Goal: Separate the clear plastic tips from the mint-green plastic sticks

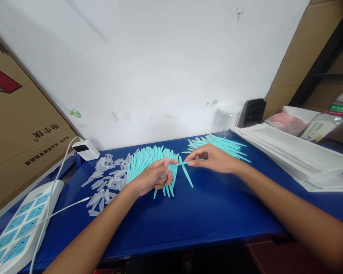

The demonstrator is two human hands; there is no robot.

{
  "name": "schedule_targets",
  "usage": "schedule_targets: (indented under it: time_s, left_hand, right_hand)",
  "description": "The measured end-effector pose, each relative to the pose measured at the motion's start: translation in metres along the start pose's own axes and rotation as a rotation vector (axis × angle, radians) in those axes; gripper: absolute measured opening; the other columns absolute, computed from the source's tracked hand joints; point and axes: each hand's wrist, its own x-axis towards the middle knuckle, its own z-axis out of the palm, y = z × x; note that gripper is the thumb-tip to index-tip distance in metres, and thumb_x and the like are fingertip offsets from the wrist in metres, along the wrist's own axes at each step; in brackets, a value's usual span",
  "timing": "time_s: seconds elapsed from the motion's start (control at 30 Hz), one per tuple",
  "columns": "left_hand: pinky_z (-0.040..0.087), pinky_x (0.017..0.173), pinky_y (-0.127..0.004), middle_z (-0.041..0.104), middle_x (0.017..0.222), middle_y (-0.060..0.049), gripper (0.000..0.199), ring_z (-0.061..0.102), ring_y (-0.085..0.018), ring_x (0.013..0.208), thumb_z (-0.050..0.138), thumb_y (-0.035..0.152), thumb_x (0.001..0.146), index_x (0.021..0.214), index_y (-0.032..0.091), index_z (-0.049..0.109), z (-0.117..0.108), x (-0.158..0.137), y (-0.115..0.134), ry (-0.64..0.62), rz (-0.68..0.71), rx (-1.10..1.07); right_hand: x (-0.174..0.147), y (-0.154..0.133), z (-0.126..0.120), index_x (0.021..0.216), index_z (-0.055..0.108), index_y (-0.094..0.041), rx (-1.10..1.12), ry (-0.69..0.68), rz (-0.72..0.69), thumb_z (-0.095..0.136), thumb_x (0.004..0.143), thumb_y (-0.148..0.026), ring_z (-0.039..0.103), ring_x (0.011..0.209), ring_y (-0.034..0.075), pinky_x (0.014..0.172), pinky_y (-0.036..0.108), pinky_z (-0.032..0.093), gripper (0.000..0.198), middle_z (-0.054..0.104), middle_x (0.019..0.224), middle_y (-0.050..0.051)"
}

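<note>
Between my two hands, above the blue table, a thin turquoise stick (184,163) lies almost level. My right hand (213,158) pinches its right part between thumb and fingers. At the left end, the closed thumb and forefinger of my left hand (156,175) grip it; whether a translucent sleeve is there too is hidden. A heap of turquoise sticks (143,160) lies behind and under my left hand, and one loose stick (188,177) sits just to its right. Further left are many small translucent sleeves (103,182). Beyond my right hand lies a second turquoise pile (225,144).
A white power strip (23,224) with cables and a small white device (87,150) stand at the left. A clear jar (227,121) is at the back. White sheets (297,152) and a bottle (326,121) lie right. Cardboard (25,114) and a wall (160,68) enclose the blue table (217,213).
</note>
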Motion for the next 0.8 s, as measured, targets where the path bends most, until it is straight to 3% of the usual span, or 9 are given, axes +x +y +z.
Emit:
schedule_targets:
  time_s: [0.8]
  left_hand:
    - [0.016, 0.042, -0.022, 0.076, 0.088, -0.017, 0.054, 0.018, -0.006, 0.045, 0.047, 0.063, 0.1, 0.134, 0.02, 0.05, 0.017, -0.005, 0.005, -0.131, -0.053, 0.057]
  right_hand:
    - [-0.002, -0.008, 0.017, 0.101, 0.08, -0.02, 0.072, -0.132, -0.009, 0.077, 0.084, -0.047, 0.068, 0.08, 0.018, 0.076, 0.032, 0.051, 0.032, 0.077, 0.086, 0.005]
